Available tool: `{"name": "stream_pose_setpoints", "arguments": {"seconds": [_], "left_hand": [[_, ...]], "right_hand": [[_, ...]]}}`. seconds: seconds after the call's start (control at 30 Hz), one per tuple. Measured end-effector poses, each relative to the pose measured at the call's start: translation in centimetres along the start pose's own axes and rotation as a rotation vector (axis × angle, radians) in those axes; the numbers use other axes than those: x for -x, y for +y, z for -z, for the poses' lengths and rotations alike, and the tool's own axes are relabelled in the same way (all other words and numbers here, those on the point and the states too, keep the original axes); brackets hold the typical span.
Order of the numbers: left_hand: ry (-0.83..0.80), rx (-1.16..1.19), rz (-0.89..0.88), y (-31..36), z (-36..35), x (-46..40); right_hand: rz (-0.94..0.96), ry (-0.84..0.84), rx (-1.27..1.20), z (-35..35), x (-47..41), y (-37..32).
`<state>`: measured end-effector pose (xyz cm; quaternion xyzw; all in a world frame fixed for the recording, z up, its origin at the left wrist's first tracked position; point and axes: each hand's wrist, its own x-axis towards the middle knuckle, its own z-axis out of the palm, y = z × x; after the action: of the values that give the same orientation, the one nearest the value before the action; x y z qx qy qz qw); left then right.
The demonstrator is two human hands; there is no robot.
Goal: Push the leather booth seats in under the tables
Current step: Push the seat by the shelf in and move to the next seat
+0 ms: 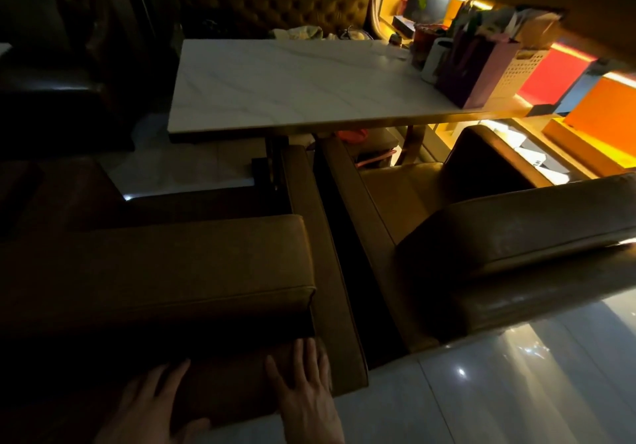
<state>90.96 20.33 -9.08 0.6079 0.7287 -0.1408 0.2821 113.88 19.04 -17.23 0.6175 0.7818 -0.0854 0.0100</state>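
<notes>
- Both hands lie flat on the lower back panel of the near brown leather seat; the left hand has its fingers spread and straight, thumb out to the side, gripping nothing; the right hand presses with straight fingers near the panel's right edge, also gripping nothing
- Just beyond the fingertips rises that seat's padded backrest; past it, farther from the fingers, stands the white marble table
- To the right of the right hand's fingers, across a dark gap, sits a second leather seat, its front edge reaching under the table
- A purple paper bag stands on the table's far right corner; a tufted bench faces from behind the table
</notes>
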Motion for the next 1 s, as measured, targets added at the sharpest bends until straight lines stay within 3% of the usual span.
{"name": "stream_pose_setpoints", "arguments": {"seconds": [0.2, 0.57, 1.0], "left_hand": [[0.147, 0.040, -0.013, 0.4, -0.7, -0.3], [0.234, 0.072, -0.094, -0.6, 0.1, -0.9], [0.344, 0.039, -0.015, -0.3, -2.8, 0.0]], "right_hand": [[-0.016, -0.126, -0.027, 0.9, -0.8, 0.4], [0.023, -0.058, -0.076, 1.6, -1.4, 1.1], [0.004, 0.036, -0.101, 1.2, 0.1, 0.9]]}}
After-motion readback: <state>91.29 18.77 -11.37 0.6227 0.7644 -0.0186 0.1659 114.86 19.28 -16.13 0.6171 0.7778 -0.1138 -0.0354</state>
